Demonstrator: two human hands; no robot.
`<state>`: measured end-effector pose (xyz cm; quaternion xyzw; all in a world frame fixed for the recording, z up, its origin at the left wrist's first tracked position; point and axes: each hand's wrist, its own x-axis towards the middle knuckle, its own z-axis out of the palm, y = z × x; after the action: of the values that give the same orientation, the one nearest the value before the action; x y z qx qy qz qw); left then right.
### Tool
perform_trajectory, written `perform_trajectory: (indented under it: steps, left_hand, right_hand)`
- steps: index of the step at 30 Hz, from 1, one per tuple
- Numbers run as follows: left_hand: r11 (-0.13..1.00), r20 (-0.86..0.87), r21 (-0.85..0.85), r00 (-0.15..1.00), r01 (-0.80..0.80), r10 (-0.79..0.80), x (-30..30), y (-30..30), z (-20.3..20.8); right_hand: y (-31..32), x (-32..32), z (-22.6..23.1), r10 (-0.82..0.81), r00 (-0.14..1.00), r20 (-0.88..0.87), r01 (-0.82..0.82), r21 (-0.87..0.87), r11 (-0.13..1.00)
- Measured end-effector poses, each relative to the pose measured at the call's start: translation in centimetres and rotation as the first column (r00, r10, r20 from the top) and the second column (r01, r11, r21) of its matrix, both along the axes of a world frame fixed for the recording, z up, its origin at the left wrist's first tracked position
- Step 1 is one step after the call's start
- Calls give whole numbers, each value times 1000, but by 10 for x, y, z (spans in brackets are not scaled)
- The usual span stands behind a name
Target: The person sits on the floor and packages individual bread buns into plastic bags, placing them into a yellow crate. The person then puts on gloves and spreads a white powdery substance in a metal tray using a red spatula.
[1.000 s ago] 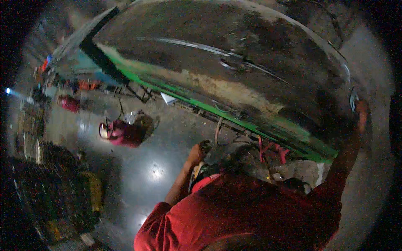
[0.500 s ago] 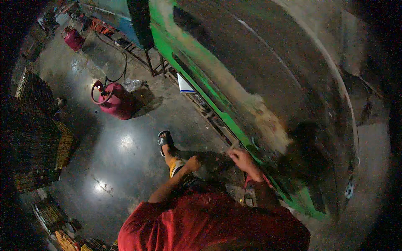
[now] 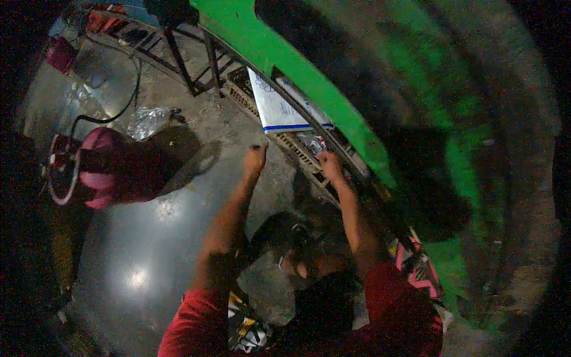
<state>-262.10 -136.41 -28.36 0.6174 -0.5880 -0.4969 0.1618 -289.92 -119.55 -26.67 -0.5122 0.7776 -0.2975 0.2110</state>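
My left hand (image 3: 256, 157) is stretched forward over the floor, just short of the crate; its fingers are small and blurred. Reaching in under the green tabletop's edge, my right hand (image 3: 329, 163) has its fingers curled beside some clear plastic (image 3: 310, 141); what they hold, if anything, is hidden. A white sack with a blue stripe (image 3: 279, 110) lies on a low slatted crate (image 3: 241, 98) between the two hands and the table's underside. The green tabletop (image 3: 345, 98) slants across the view, to the right of both arms.
A pink gas cylinder (image 3: 128, 166) with a ring handle and dark hose (image 3: 134, 98) stands on the left. Crumpled clear plastic (image 3: 148, 122) lies behind it. A second pink cylinder (image 3: 61, 55) is at the far left. Dark metal legs (image 3: 178, 59) support a frame at the back.
Both my hands have moved forward, away from my body, the right one in under the table edge. My view has come lower and closer, so the cylinder and white sack look larger.
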Motion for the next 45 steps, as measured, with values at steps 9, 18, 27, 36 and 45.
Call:
perform_trajectory:
  steps: [9, 18, 27, 36, 45]
  left_hand:
    - [830, -196, -332, 828, 448, -525, -72, -182, -21]
    - [906, -927, 341, 253, 252, 279, -53, -211, 98]
    - [956, -951, 277, 170, 92, 259, -71, -198, 116]
    - [959, -946, 282, 159, -31, 284, -54, -219, 116]
    - [927, -915, 370, 151, -59, 375, -68, -196, 135]
  right_hand:
    - [-96, -77, -115, 363, 821, -440, 1, 637, 771]
    - [-67, -123, 38, 113, 865, -489, 91, 374, 923]
    - [-65, -131, -3, 111, 881, -460, 104, 417, 903]
    - [-146, -98, -52, 57, 900, -432, 37, 206, 978]
    - [-186, -116, -85, -127, 906, -404, 146, 18, 989]
